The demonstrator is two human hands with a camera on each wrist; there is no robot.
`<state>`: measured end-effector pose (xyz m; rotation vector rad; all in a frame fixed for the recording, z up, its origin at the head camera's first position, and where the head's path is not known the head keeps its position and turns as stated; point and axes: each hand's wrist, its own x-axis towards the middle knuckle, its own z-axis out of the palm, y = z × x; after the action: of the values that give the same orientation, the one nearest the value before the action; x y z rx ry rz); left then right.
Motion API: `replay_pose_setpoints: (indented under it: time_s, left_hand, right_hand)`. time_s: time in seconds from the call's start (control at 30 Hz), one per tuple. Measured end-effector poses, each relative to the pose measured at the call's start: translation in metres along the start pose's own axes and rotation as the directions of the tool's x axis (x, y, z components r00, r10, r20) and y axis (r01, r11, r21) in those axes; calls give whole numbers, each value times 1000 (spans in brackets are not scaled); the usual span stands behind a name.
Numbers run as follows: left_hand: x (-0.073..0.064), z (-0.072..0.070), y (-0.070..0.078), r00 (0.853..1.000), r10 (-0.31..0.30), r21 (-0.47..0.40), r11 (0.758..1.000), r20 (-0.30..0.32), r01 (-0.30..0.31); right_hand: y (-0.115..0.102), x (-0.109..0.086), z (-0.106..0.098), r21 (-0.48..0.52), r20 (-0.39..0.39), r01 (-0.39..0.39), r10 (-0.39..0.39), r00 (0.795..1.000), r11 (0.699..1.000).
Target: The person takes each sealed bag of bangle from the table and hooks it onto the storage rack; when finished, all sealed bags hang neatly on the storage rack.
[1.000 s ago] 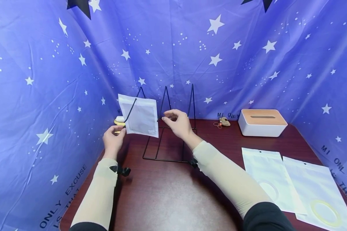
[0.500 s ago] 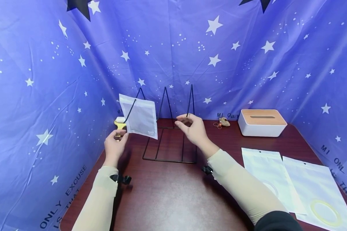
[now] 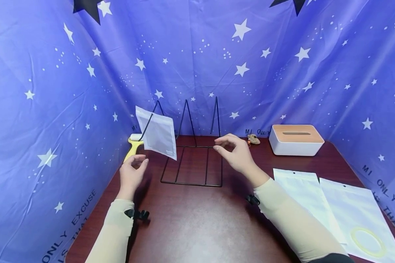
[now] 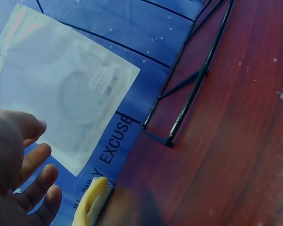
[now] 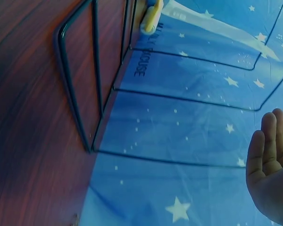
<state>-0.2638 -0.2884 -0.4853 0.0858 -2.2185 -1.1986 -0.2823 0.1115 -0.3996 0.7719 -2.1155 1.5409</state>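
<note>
A small translucent zip pouch (image 3: 159,137) hangs from the left prong of a black wire rack (image 3: 191,184) in the head view. In the left wrist view a ring-like shape shows through the pouch (image 4: 42,80). My left hand (image 3: 131,177) is just below and left of the pouch, apart from it, its fingers loosely bent and holding nothing. To the right of the rack is my right hand (image 3: 238,157), thumb and fingers apart with nothing between them. The right wrist view shows that hand (image 5: 271,169) beside the rack's prongs.
Behind my left hand lies a yellow-handled roller (image 3: 133,148). Two white zip bags (image 3: 303,190) lie at the right, one showing a yellow ring (image 3: 368,241). A white tissue box (image 3: 294,146) with a wooden lid and a small figurine (image 3: 254,139) stand at the back.
My right hand has drawn away from the pouch to the right and nearer. My left hand has come down slightly from the pouch's lower corner. The hanging pouch has turned a little.
</note>
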Motion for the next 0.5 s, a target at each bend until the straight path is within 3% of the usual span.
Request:
replay_pose_setpoints:
  time_s: [0.17, 0.5]
  left_hand:
    - [-6, 1, -1, 998, 27, -51, 998, 48, -25]
    - [-15, 3, 0, 990, 67, -79, 995, 122, -58]
  right_hand:
    - [-19, -10, -21, -45, 4, 23, -23, 1000, 999]
    - [-20, -30, -67, -147, -20, -16, 13, 1000, 989]
